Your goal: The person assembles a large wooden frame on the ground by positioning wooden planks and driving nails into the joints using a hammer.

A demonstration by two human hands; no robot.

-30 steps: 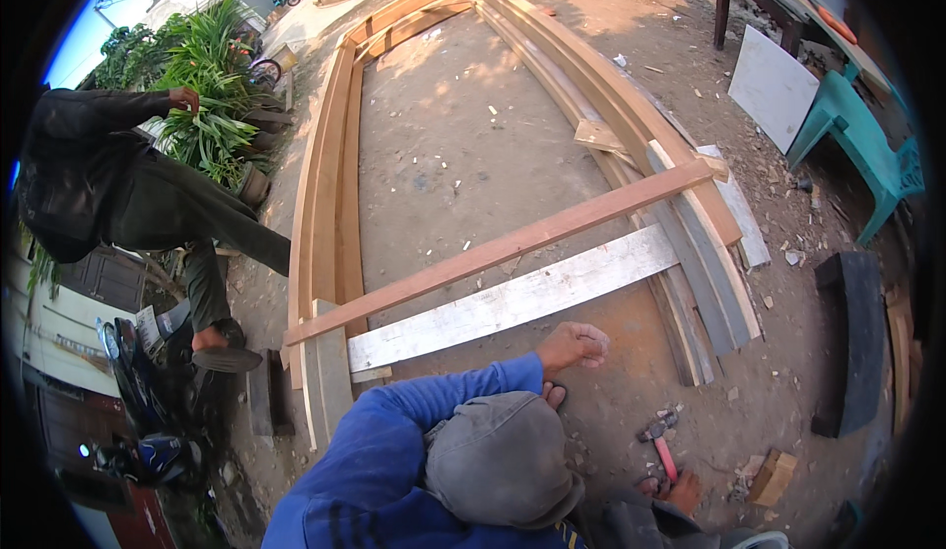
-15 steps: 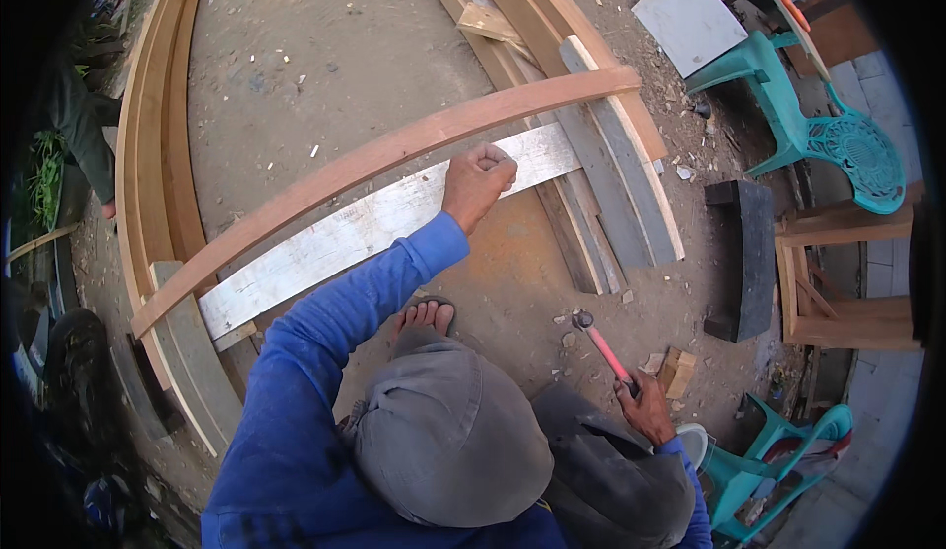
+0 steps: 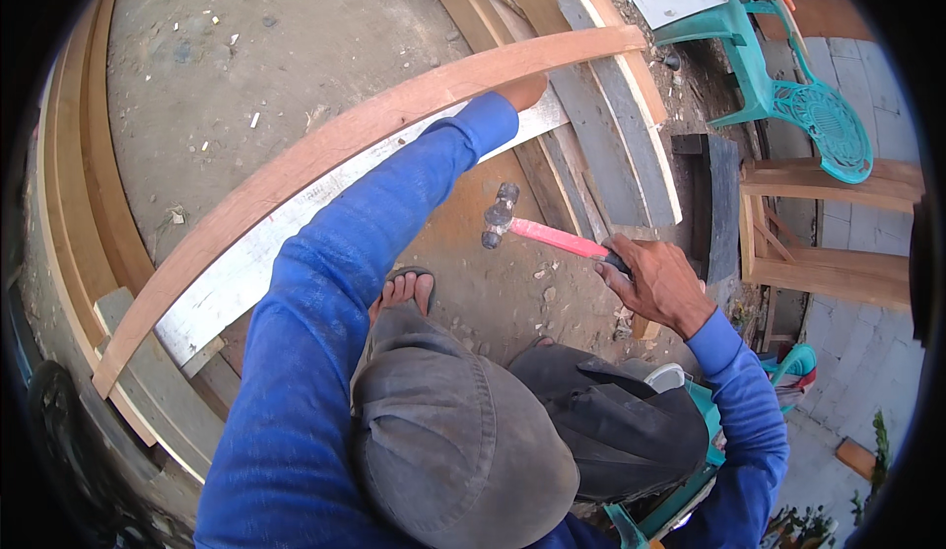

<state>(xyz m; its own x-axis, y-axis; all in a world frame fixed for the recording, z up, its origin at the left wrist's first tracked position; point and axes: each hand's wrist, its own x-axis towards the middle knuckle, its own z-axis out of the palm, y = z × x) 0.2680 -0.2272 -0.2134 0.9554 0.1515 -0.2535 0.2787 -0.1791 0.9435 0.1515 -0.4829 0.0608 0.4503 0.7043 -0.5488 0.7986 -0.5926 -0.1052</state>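
My right hand [image 3: 658, 283] is closed around the dark grip of a hammer [image 3: 552, 237] with a pink handle. The hammer is raised off the ground, its dark double-faced metal head pointing left. My left arm stretches forward over a whitish board [image 3: 261, 258]. At its end, my left hand [image 3: 522, 92] meets the near edge of a reddish wooden plank [image 3: 340, 140], which hides the fingers. That plank lies crosswise, one end at the left timbers and the other on the grey-faced boards [image 3: 631, 135] at the right.
Long timber beams [image 3: 84, 145] run along the left, and more timber [image 3: 512, 17] lies at the far right of the plank. A green plastic chair [image 3: 754, 66], a black block [image 3: 709, 204] and a wooden frame [image 3: 838, 273] stand at right. Debris dots the ground.
My right hand has lifted the hammer up and forward, its head swinging to the left. My left hand has gone from a closed pose over the whitish board to the reddish plank.
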